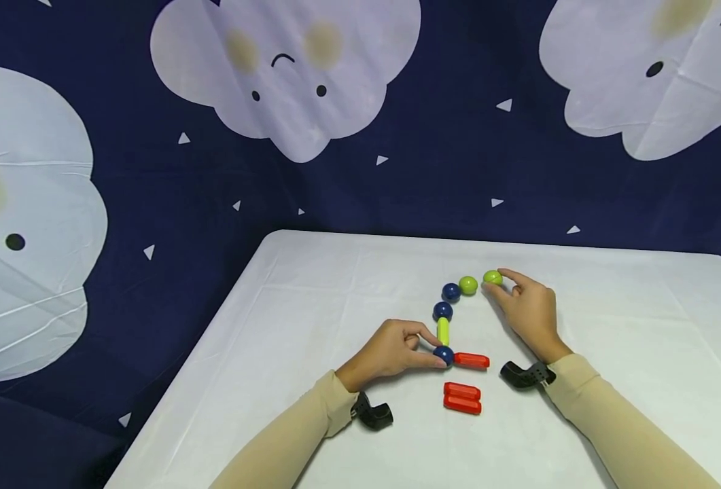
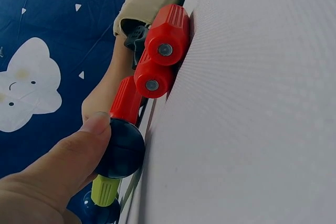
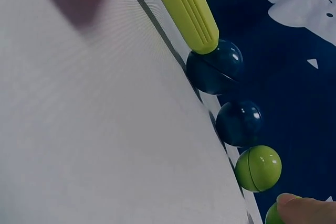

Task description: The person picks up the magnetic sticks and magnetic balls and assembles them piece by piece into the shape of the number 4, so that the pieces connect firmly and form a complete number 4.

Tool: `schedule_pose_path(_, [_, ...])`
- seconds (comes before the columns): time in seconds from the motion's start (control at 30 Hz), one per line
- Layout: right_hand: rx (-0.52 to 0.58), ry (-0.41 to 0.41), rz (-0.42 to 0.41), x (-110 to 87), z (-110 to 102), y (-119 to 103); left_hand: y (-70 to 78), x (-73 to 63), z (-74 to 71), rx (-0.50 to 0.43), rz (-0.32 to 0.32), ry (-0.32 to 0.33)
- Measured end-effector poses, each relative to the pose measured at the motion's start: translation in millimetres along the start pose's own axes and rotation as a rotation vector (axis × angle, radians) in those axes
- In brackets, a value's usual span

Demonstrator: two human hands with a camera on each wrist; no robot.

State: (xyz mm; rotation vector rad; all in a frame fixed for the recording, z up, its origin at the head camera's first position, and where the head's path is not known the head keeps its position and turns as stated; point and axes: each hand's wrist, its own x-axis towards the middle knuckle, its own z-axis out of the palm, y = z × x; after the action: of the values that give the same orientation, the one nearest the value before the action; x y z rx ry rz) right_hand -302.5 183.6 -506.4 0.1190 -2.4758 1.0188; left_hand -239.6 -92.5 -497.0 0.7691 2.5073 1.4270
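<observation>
My left hand [image 1: 391, 350] pinches a dark blue ball [image 1: 443, 354] between thumb and forefinger. From that ball a red magnetic rod [image 1: 472, 360] points right and a yellow-green rod [image 1: 443, 331] points away, meeting a second blue ball [image 1: 442, 311] at its far end. Farther back, my right hand [image 1: 528, 309] pinches a green ball [image 1: 493, 277] at the right end of the row. Left of it sit another green ball [image 1: 467, 285] and one more blue ball [image 1: 450, 293]. In the left wrist view, the thumb [image 2: 73, 156] presses on the held ball [image 2: 122, 150].
Two red rods [image 1: 462, 398] lie side by side in front of the joined pieces, their round metal ends showing in the left wrist view. A white-covered table [image 1: 311, 285] bears everything. Behind it hangs a dark blue cloth [image 1: 446, 197] printed with clouds.
</observation>
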Motion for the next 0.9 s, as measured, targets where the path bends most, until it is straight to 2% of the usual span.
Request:
schedule_pose_path(0.4, [0.046, 0.024, -0.007, -7.4, -6, -1, -1.9, 0.4, 0.4, -0.006, 0.008, 0.009])
schedule_pose_path(0.67, [0.055, 0.017, -0.020, -20.8, -14, -5, -1.1, 1.3, 0.4, 0.003, 0.026, 0.006])
schedule_pose_path(0.9, [0.061, -0.009, -0.052, -36.0, -20, -7, -3.2, 2.0, 1.1, 0.010, 0.017, 0.005])
